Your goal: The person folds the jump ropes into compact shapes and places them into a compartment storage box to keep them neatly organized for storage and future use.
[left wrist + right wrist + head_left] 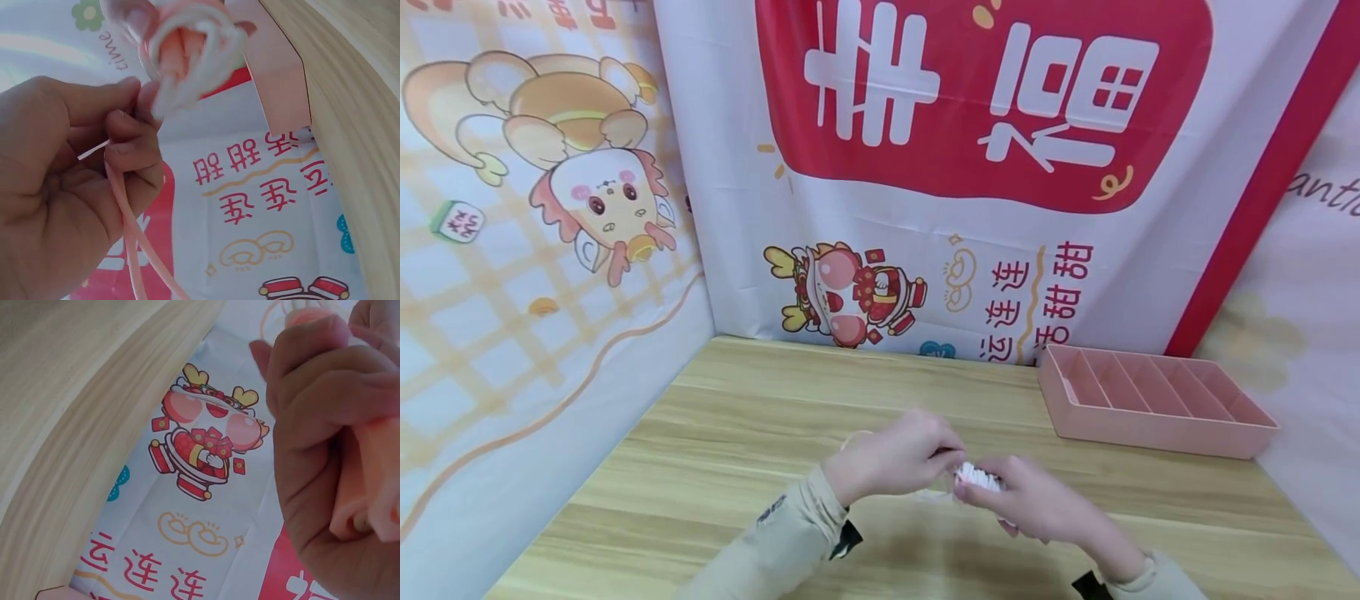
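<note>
My right hand [1041,500] grips a jump rope by its two pink handles [378,481], held side by side in the curled fingers. Pale cord [977,477] is wound in several turns around the handles' far end; in the left wrist view this wound cord [209,65] is blurred. Just left of the bundle, my left hand [898,454] pinches the pink cord [128,215] between thumb and fingers. Two strands hang below that hand in the left wrist view. Both hands are above the table, close together.
A pink box [1157,429] with several compartments stands at the table's back right. The wood-grain table [737,408] meets printed cloth hangings at the back [887,208] and on the left [550,292].
</note>
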The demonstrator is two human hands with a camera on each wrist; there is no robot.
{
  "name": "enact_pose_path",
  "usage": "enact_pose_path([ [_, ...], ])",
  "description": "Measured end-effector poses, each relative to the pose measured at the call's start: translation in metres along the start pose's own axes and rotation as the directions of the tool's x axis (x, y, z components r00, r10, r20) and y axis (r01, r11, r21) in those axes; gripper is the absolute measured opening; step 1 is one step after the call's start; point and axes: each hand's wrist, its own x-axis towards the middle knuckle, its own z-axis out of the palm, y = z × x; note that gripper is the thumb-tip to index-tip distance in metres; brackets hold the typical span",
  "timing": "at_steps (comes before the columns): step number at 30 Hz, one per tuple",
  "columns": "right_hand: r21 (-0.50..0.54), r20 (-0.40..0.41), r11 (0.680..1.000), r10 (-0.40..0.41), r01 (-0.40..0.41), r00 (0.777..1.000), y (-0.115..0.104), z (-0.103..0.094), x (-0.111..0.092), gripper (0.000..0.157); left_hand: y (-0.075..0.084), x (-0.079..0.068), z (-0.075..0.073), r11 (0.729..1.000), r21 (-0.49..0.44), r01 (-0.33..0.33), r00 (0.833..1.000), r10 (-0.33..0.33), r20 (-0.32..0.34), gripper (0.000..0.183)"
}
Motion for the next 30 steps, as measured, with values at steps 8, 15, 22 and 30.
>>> enact_pose_path([
  [8, 0.321, -0.064, 0.94, 0.146, -0.118, 0.987, 0.0, -0.004, 0.0, 0.049, 0.011, 0.0, 0.009, 0.972, 0.218, -0.089, 0.978, 0.127, -0.167, 0.016],
  [15, 0.448, -0.19, 0.885, 0.231, -0.125, 0.954, -0.002, -0.006, -0.001, 0.055, 0.012, 0.003, 0.016, 0.945, 0.293, -0.144, 0.913, 0.241, -0.33, 0.029],
  [22, 0.643, -0.196, 0.765, 0.192, -0.021, 0.962, -0.003, -0.017, -0.004, 0.05, 0.012, 0.003, 0.016, 0.977, 0.182, -0.11, 0.911, 0.172, -0.374, 0.035],
  [30, 0.741, -0.077, 0.671, 0.108, -0.016, 0.991, -0.006, -0.028, -0.009, 0.045, 0.01, 0.005, 0.013, 0.954, 0.247, -0.171, 0.856, 0.268, -0.441, 0.04],
])
